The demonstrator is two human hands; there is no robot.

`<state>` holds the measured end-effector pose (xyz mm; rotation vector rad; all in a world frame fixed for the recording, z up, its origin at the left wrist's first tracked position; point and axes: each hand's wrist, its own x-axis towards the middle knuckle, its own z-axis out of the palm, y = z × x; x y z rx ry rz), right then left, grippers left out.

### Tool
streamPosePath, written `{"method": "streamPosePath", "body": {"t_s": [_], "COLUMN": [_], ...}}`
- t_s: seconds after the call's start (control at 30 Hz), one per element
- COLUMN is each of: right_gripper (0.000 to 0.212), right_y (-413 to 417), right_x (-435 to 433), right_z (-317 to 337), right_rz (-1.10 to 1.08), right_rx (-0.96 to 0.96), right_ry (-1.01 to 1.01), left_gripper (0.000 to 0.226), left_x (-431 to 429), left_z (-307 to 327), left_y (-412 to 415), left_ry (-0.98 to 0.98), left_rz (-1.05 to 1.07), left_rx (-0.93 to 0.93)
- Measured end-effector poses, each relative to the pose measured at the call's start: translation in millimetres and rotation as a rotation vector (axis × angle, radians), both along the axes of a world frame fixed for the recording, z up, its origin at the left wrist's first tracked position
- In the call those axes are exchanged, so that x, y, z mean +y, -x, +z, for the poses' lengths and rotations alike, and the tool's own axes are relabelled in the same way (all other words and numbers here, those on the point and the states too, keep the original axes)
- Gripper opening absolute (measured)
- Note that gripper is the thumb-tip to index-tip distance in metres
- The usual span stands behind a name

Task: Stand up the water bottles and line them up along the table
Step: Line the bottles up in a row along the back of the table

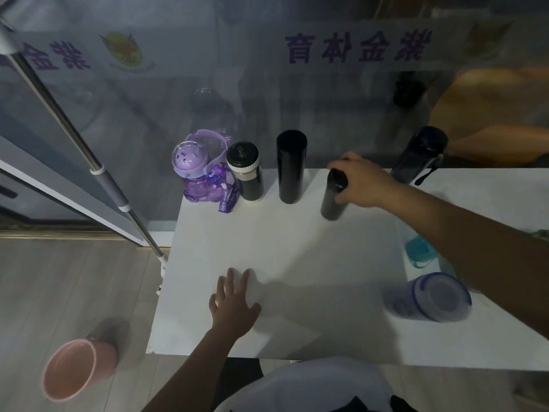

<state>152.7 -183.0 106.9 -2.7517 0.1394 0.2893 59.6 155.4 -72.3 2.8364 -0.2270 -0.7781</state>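
Looking down from the head camera, the person is working on the slim black bottle. The right hand is gripping its top, with the fingers curled round the cap. The bottle is standing on the white table, in the gap between the tall black bottle and the dark blue bottle. It is sitting a little nearer the person than the row at the back. The left hand is lying flat on the table near the front edge, with its fingers straight and spread apart, holding nothing.

I think the step going on is putting this bottle into the line. The next move is probably calling for a small push back to match the others, then a gentle letting go so the bottle is not tipping.

Five bottles are standing along the back: the purple bottle, the black bottle with a pale band, the tall black one, the slim one and the dark blue one. One clear bottle with a blue rim is sitting near the right arm, well apart from the row. It is blurry, and I cannot tell if it is standing. One teal thing is peeking out beside the arm, maybe another bottle. One pink cup is sitting on the floor.
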Motion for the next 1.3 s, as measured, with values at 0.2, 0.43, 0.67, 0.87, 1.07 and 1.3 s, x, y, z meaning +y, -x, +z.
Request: {"method": "streamPosePath", "body": {"t_s": [0.2, 0.43, 0.67, 0.87, 1.07, 1.3], "right_gripper": [0.053, 0.057, 0.073, 0.084, 0.057, 0.058], "right_y": [-43.9, -53.3, -48.2, -19.7, 60.2, 142.9], "right_x": [0.8, -6.5, -14.9, -22.3, -27.2, -43.7], "right_z": [3.0, -0.1, -0.7, 15.7, 37.9, 49.6], "right_rz": [-0.016, -0.076, -0.089, -0.138, -0.248, -0.497], "right_rx": [0.011, 0.016, 0.019, -0.053, -0.226, -0.18], "right_ry": [-0.001, -0.048, -0.145, -0.27, -0.335, -0.187], "left_gripper": [0.083, 0.085, 0.086, 0.087, 0.083, 0.081], "left_x": [2.4, 0.9, 1.8, 2.0, -28.6, -82.2], "left_z": [0.1, 0.1, 3.6, 22.5, 35.9, 39.6], "left_y": [-1.3, -1.2, -4.2, -13.8, -10.1, 16.0], "left_ry": [-0.009, -0.033, -0.026, 0.005, 0.061, 0.176], "left_rz": [-0.03, -0.05, -0.053, -0.028, -0.088, -0.198], "left_rx": [0.016, 0.025, 0.049, 0.079, 0.046, 0.083]}}
